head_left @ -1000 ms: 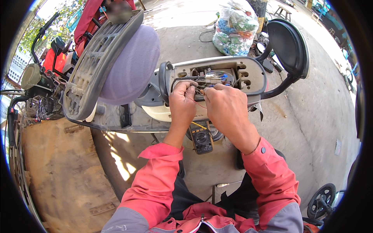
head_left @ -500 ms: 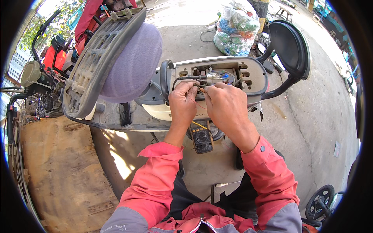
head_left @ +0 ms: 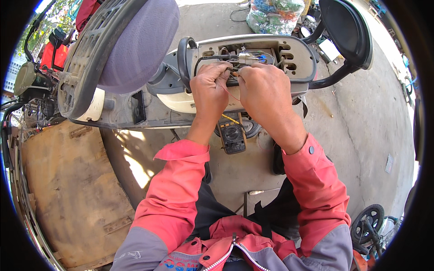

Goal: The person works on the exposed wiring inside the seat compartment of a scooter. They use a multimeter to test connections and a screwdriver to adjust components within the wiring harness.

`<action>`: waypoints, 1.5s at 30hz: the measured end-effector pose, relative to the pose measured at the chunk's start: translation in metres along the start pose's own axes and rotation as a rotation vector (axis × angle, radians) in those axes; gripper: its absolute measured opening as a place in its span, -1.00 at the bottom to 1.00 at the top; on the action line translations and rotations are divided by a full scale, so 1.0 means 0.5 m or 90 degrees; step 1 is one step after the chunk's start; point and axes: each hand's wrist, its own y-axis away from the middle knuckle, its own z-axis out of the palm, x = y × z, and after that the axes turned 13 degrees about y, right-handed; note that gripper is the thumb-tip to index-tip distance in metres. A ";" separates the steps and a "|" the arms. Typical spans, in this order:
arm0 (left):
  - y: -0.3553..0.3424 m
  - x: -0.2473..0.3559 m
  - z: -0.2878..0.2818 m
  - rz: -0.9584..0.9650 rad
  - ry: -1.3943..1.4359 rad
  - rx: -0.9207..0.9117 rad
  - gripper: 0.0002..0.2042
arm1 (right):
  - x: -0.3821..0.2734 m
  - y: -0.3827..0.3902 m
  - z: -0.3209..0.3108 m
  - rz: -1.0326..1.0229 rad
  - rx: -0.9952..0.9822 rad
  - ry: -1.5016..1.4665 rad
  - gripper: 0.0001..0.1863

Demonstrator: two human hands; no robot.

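Above the open compartment of a white electric scooter (head_left: 176,101), both of my hands work close together at thin wires (head_left: 234,94). My left hand (head_left: 210,88) is closed, thumb and fingers pinching a wire. Just to its right, my right hand (head_left: 267,92) is closed in a pinch on a wire too; a small orange-brown piece shows between the fingertips. Exact wire ends are hidden by my fingers. Beyond them lie a white connector (head_left: 246,58) and a blue connector (head_left: 262,58). Below the scooter's side is a black multimeter (head_left: 233,139) with a yellow edge.
A seat base (head_left: 79,79) with a purple cover (head_left: 140,49) stands tipped up at left. At right a black backrest (head_left: 348,34) juts out on curved bars. A wooden board (head_left: 72,189) lies at lower left, a clear bag of bottles (head_left: 275,16) at the back.
The whole scene sits higher in the picture as my head has tilted down. Both hands stay pinched on the wires, with little visible change in grip.
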 end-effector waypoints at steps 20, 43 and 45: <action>0.002 -0.003 0.008 0.025 -0.049 0.030 -0.84 | -0.011 0.009 0.023 0.029 0.036 -0.024 -0.87; 0.002 -0.007 0.015 0.037 -0.053 0.037 -0.84 | -0.005 0.005 0.032 0.015 0.047 -0.031 -0.88; 0.002 -0.007 0.014 0.043 -0.054 0.035 -0.84 | -0.007 0.005 0.027 0.012 0.021 -0.015 -0.86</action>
